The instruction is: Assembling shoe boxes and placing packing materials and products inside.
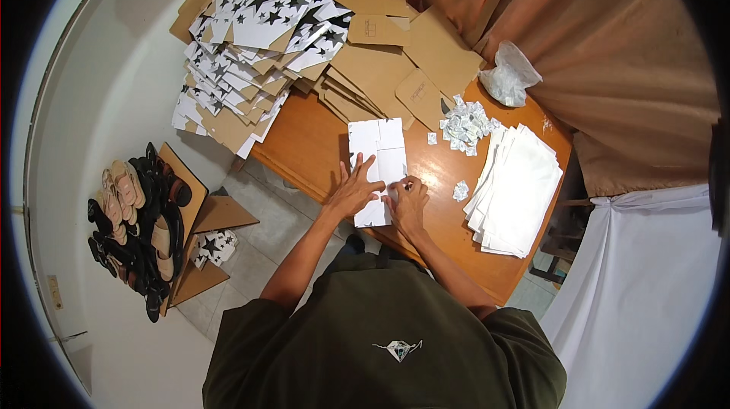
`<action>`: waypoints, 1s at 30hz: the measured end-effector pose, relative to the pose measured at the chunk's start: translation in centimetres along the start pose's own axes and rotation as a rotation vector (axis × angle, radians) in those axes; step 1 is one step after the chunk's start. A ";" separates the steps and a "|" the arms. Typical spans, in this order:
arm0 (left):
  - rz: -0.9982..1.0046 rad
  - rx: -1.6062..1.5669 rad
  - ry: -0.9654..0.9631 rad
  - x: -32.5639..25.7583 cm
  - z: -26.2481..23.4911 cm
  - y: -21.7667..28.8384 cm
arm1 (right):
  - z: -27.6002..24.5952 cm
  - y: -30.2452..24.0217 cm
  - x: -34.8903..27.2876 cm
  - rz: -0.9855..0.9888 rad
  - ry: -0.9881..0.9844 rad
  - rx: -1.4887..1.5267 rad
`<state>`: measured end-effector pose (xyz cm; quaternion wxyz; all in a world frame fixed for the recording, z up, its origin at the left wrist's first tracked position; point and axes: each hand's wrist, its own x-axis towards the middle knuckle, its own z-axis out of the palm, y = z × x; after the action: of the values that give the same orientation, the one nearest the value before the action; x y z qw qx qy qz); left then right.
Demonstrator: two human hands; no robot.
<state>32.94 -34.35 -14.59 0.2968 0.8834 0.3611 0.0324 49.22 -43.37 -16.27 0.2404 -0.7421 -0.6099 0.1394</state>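
A white box (392, 159) with dark star marks near its edges lies on the orange-brown wooden table (298, 152), in front of my body. My left hand (356, 187) rests on its left part, fingers spread and pressing on the top. At the box's lower right edge is my right hand (410, 197), its fingers curled together. A small dark spot shows between those fingers; what it belongs to is too small to make out. Right of this hand lies a small clump of sachets (461, 190).
A stack of white paper sheets (517, 188) covers the table's right side. Behind it are a heap of small sachets (465, 126) and a clear plastic bag (509, 74). Star-printed flattened boxes (262, 25) and brown cardboard (372, 74) pile up at the back left. Shoes (137, 219) stand at far left.
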 end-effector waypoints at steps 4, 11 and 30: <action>-0.061 -0.058 -0.013 -0.2 0.1 0.0 | -0.5 0.8 0.0 0.090 0.146 0.199; -0.134 -0.117 0.096 0.3 1.7 -0.4 | 2.5 2.6 -0.6 0.073 -0.106 0.259; -0.483 -0.313 0.463 3.3 0.2 5.3 | -3.2 1.0 0.7 0.063 -0.024 0.271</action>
<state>38.69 -35.27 -12.36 0.3381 0.6858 0.6075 0.2152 51.79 -43.38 -14.01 0.3266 -0.7200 -0.5646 0.2370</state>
